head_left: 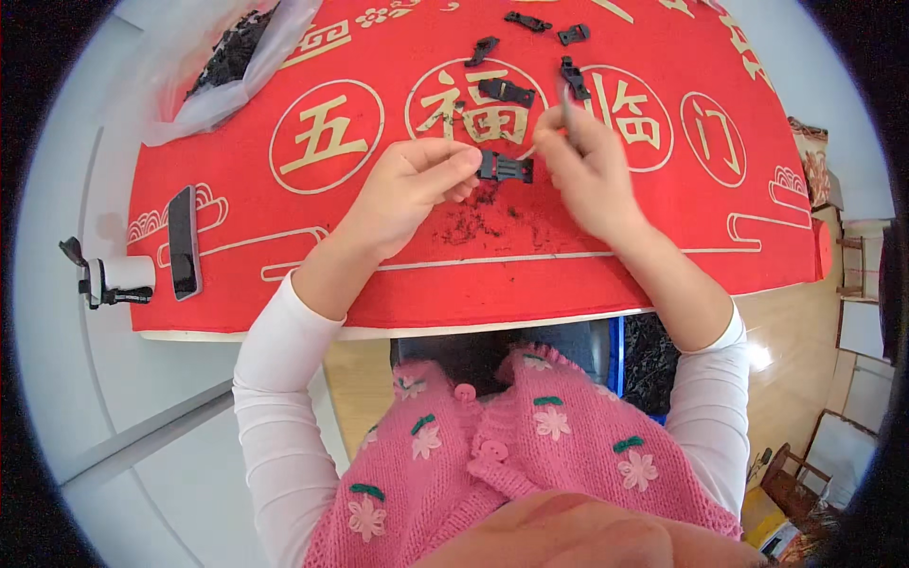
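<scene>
My left hand (pixel 407 189) pinches one end of a black plastic side-release buckle (pixel 507 168) between thumb and fingers, above the red cloth. Close to the buckle's other end, my right hand (pixel 595 175) is closed around a slim grey tool (pixel 567 106). Its narrow tip points away from me; whether it is a blade I cannot tell. Beyond the hands lie several more black buckles, among them one flat buckle (pixel 507 92) and another buckle (pixel 573 79) beside the tool's tip. Small black shavings (pixel 483 218) are scattered below the held buckle.
A clear plastic bag (pixel 204 114) of black pieces sits at the far left. Nearer, a phone (pixel 184 241) lies beside a white cylinder (pixel 130 273) with black straps. The red tablecloth (pixel 426 308) ends close to my lap. A blue crate (pixel 617 355) of black pieces stands below, right.
</scene>
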Tool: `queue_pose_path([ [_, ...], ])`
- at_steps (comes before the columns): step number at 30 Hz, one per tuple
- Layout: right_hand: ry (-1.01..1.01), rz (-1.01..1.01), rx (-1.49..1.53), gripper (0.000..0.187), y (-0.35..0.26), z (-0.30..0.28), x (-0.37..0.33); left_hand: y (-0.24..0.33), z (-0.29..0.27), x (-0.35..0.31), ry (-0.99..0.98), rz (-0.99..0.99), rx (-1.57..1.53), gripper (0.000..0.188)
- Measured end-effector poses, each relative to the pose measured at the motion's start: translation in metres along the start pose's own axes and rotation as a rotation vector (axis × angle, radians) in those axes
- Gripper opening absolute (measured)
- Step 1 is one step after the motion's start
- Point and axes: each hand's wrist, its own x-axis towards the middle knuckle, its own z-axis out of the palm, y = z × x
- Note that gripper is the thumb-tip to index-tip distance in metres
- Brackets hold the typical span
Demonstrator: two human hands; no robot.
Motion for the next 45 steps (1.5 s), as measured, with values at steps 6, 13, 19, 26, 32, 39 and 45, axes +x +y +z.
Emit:
queue_pose_path([
  [6, 0.032, 0.661, 0.770, 0.004, -0.009, -0.013, 0.007, -0.002, -0.004, 0.001, -0.026, 0.072, -0.002, 0.016],
  [13, -0.221, 0.592, 0.629, 0.006, -0.008, -0.010, -0.004, 0.002, -0.001, 0.000, -0.025, 0.067, 0.026, 0.018],
  [19, -0.147, 0.537, 0.658, 0.006, -0.013, -0.008, -0.005, 0.001, -0.004, 0.002, -0.028, 0.071, -0.042, 0.019],
  [26, -0.126, 0.453, 0.610, 0.009, -0.016, -0.005, -0.007, -0.002, -0.008, 0.003, -0.014, 0.103, -0.018, 0.019],
  [32, -0.146, 0.456, 0.615, 0.009, -0.013, -0.008, -0.008, -0.001, -0.006, 0.003, -0.002, 0.176, 0.065, 0.019],
  [39, -0.134, 0.430, 0.531, 0.013, -0.009, -0.007, -0.009, 0.002, -0.006, 0.001, 0.003, 0.208, 0.132, 0.019],
  [45, -0.126, 0.484, 0.554, 0.010, -0.010, -0.007, -0.006, 0.002, -0.008, 0.003, 0.002, 0.189, 0.196, 0.018],
])
